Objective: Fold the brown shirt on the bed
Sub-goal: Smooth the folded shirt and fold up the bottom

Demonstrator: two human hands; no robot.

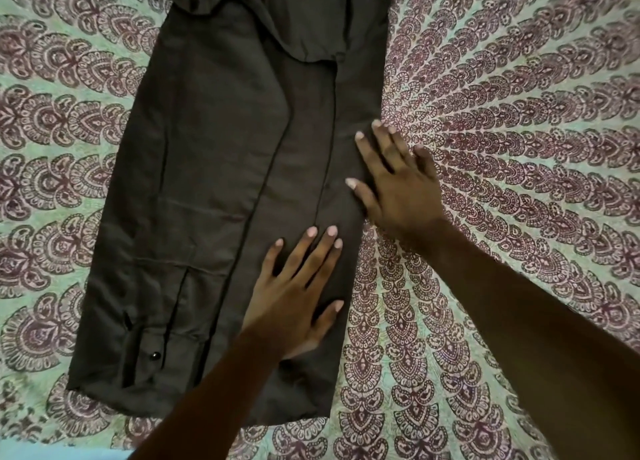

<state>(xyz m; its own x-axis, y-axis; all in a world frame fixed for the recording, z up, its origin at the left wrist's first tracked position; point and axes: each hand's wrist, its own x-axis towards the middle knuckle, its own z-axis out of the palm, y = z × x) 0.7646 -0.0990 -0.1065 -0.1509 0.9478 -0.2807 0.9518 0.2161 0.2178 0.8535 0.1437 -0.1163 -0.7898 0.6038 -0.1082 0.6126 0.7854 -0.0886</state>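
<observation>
The brown shirt [214,169] lies flat on the bed as a long narrow strip running from the top of the view toward me. A sleeve with a buttoned cuff [152,355] is laid along its left side. My left hand [298,297] rests palm down, fingers spread, on the shirt's lower right part. My right hand [394,182] presses flat on the shirt's right edge, partly on the bedsheet. Neither hand holds any cloth.
The bed is covered by a green sheet [519,113] with a purple paisley pattern, showing on both sides of the shirt and in front of it. A blue strip [52,454] shows at the bottom left corner.
</observation>
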